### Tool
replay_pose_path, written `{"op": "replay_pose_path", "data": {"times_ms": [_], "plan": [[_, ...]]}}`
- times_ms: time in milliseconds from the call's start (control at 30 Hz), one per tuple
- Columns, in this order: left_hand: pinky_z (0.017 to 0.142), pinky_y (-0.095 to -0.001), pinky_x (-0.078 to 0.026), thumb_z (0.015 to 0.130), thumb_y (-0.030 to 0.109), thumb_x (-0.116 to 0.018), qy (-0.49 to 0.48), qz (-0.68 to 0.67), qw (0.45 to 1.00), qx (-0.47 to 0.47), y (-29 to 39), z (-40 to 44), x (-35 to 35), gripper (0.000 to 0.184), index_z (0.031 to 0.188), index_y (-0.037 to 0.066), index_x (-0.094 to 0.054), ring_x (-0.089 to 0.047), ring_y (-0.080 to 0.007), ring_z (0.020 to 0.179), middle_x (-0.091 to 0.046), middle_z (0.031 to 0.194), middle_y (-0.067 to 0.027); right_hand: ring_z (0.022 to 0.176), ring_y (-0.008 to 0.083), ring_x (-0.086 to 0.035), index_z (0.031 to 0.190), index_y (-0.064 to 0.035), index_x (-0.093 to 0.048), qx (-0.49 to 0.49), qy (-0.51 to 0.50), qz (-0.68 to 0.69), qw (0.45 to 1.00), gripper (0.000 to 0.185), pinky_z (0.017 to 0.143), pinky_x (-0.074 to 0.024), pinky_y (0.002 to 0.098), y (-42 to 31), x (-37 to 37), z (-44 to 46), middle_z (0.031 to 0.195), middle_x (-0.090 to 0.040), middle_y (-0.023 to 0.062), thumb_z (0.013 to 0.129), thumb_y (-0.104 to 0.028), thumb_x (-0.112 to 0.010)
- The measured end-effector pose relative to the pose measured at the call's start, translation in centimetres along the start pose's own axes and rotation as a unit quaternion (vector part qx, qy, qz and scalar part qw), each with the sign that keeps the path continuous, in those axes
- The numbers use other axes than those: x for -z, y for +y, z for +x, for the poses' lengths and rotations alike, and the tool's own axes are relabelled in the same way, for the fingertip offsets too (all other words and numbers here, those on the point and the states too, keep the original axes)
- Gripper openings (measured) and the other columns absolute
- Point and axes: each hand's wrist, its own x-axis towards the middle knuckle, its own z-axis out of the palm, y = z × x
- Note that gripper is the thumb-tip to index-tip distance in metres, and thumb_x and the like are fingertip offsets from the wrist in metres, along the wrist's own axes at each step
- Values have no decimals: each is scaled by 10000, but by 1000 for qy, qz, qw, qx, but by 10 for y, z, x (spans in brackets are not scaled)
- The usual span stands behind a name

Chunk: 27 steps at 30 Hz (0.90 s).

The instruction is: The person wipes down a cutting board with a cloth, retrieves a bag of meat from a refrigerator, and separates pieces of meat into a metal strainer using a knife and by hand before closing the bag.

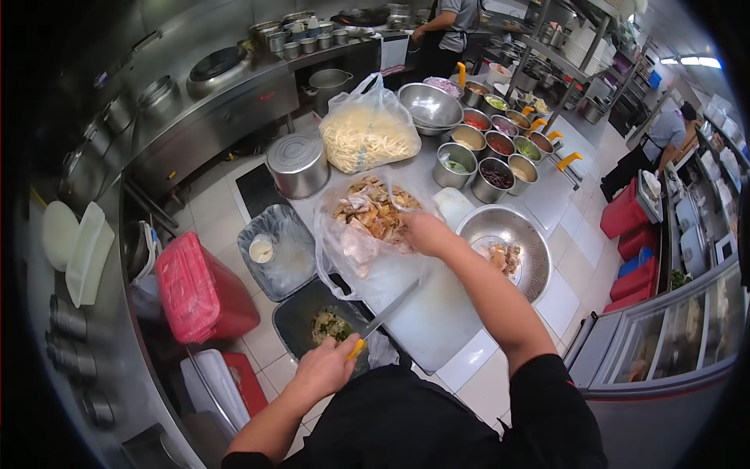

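Observation:
My left hand (324, 366) is closed round the yellow handle of a knife (391, 306), its blade pointing forward over a white cutting board (437, 316). My right hand (428, 233) is at the right side of an open clear plastic bag (332, 227), fingers curled at the browned cooked meat (376, 209); the fingertips are partly hidden there. Paler pieces lie at the bag's near left. To the right of my right forearm, a perforated steel colander (533, 238) holds some chopped meat (504, 256).
Behind stand a bag of pale strips (369, 134), a lidded pot (298, 166), steel bowls (430, 105) and several ingredient tins (493, 178). Left are a lined bin (293, 270), a dark bin with scraps (331, 324) and a red container (205, 289). Two other people (457, 27) are farther off.

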Motion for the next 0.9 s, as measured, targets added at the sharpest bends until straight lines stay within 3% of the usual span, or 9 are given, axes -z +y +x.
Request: {"op": "replay_pose_path", "data": {"times_ms": [67,267,467,567,667,700,733,800,900], "plan": [[762,-483,-524,898,258,-598,11,1,1000,2,-2,-6,-6,499,1381,200,-484,-629,-427,832,-577,999,-221,1051,300,-637,1098,-103,-636,-70,98,-203,972,260,857,-503,449,32,-54,27,1105,-672,111,852,-188,-615],[766,-503,-530,905,257,-596,37,-45,998,37,-11,-24,-18,502,1385,172,-477,-636,-441,834,-587,997,-235,1149,299,-589,1254,-193,-551,-148,-100,-195,964,498,868,-517,501,30,-11,47,1248,-587,155,783,-223,-709],[774,-486,-510,888,234,-618,78,-100,992,11,-11,-44,-11,492,1357,132,-508,-621,-428,852,-590,944,-234,1105,289,-603,1183,-201,-595,-89,-51,-268,958,463,850,-536,461,44,-23,43,1143,-613,116,751,-265,-749],[763,-475,-496,867,214,-638,136,-129,982,-3,-10,-36,-11,480,1325,111,-539,-606,-427,831,-588,890,-237,991,276,-647,1045,-148,-638,-52,19,-165,985,320,791,-542,427,38,-7,36,1080,-655,91,746,-217,-727],[797,-475,-497,861,217,-639,134,-125,983,9,-22,-9,-22,499,1333,98,-529,-608,-440,880,-607,947,-255,944,201,-625,1058,-108,-598,27,-8,105,994,308,766,-528,338,41,26,35,1014,-622,102,764,-143,-686],[813,-474,-496,860,217,-638,122,-121,985,18,-26,-3,-26,504,1335,93,-526,-608,-443,903,-612,967,-261,869,142,-608,1005,-87,-567,-88,-44,354,930,237,724,-501,287,16,50,17,938,-609,50,784,-83,-653],[829,-473,-495,859,218,-638,111,-115,987,25,-28,1,-27,509,1337,89,-523,-608,-446,926,-617,987,-267,871,132,-607,994,-91,-562,-84,-6,457,886,219,721,-501,281,25,46,18,939,-605,43,792,-67,-644],[855,-479,-493,872,225,-626,107,-110,988,26,-29,3,-26,505,1345,84,-523,-610,-449,957,-624,1019,-269,877,113,-604,973,-100,-550,-76,76,643,758,192,714,-502,270,55,26,19,942,-598,29,808,-34,-626],[886,-480,-487,873,224,-625,103,-112,988,24,-29,4,-26,505,1346,77,-525,-609,-443,992,-627,1040,-270,944,187,-617,991,-137,-532,-27,113,791,601,160,789,-530,391,65,24,-13,1002,-603,46,860,-67,-593]]}}
